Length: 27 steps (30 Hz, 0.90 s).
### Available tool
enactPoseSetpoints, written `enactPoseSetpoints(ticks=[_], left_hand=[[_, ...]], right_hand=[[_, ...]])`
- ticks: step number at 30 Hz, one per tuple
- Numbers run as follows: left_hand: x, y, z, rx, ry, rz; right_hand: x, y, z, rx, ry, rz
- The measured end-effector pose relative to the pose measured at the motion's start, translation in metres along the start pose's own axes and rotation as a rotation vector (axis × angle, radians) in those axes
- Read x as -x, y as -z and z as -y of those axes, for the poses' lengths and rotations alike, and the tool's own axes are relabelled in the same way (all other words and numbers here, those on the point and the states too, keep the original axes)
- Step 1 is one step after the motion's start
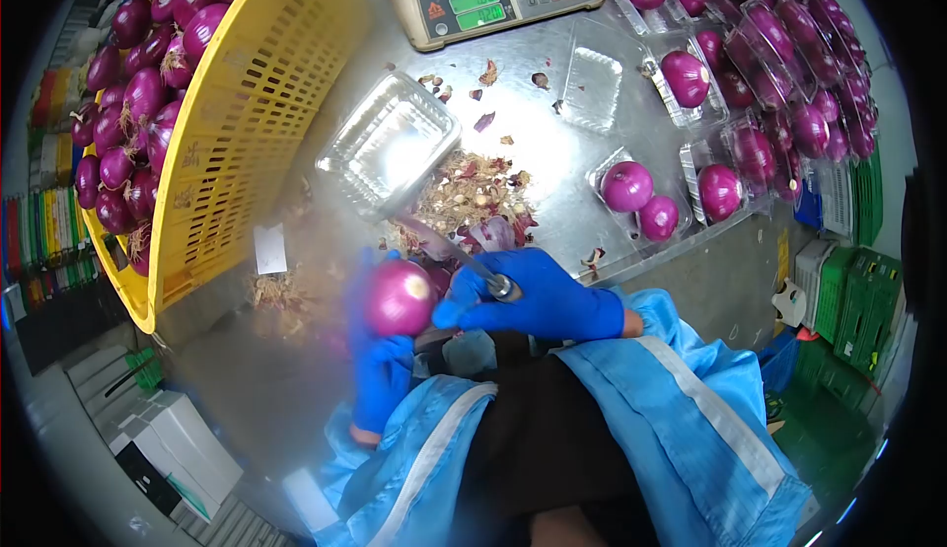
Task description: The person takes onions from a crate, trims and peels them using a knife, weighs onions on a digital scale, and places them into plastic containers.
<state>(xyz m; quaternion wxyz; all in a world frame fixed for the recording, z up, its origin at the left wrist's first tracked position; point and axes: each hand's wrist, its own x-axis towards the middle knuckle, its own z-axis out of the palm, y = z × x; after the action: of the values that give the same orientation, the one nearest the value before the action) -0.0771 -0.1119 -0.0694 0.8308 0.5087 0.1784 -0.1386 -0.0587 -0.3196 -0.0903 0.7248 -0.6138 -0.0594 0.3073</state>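
My left hand [383, 374], in a blue glove, grips a red onion [400, 297] whose pale cut end faces up. Close beside it, my right hand [538, 295], gloved too, is closed around the handle of a knife [454, 251]. The blade points up and left, past the onion, over a heap of onion skins and root trimmings [473, 197]. Just beyond the blade, a clear plastic tray [395, 143] lies on the metal table [533, 167]. My left fingers are partly hidden behind the onion and blurred.
A yellow crate [237, 113] full of red onions [143, 98] leans at the left. A digital scale [493, 0] stands at the back. On the right, a clear tray holds two onions [627, 187], beside stacked packs of onions [774, 64]. Green crates [853, 300] stand beyond the table.
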Motion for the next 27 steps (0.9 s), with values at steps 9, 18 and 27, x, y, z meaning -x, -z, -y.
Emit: enactPoseSetpoints(ticks=[9, 18, 27], left_hand=[[-0.012, -0.004, 0.007, 0.095, 0.047, -0.03], [-0.039, -0.019, -0.028, -0.262, -0.061, -0.062], [-0.146, -0.098, -0.003, -0.525, -0.372, 0.175]], right_hand=[[-0.018, 0.005, 0.005, 0.392, 0.287, -0.276], [-0.06, 0.134, 0.042, 0.731, 0.125, -0.631], [-0.182, 0.301, 0.099, 0.857, 0.429, -1.171]])
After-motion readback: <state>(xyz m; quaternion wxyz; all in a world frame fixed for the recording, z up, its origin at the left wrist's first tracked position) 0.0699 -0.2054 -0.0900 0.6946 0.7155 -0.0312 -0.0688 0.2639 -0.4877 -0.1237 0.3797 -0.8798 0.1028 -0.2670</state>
